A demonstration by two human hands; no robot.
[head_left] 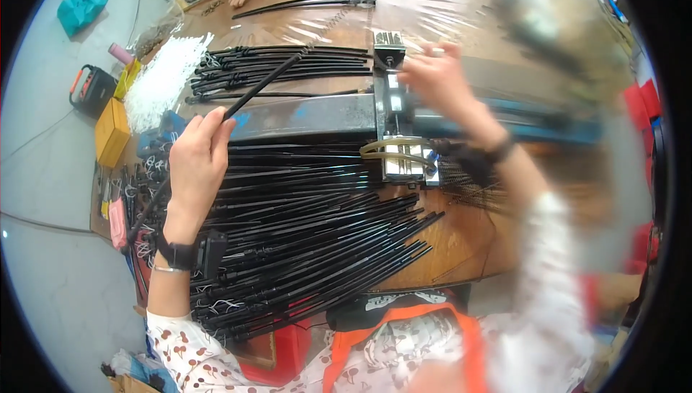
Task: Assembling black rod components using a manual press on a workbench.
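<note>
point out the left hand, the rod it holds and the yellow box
left hand (pixel 196 161), head view, back of the hand
black rod (pixel 265 85), head view, mid-shaft above the fingers
yellow box (pixel 112 132), head view, its top face

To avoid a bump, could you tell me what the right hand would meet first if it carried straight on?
Probably the small metal fixture: the right hand points left at it, fingertips almost there, though blur hides contact.

A long thin black rod (pixel 263 87) (slightly tilted) slants up-right above the piled black rods (pixel 310 227).
</note>
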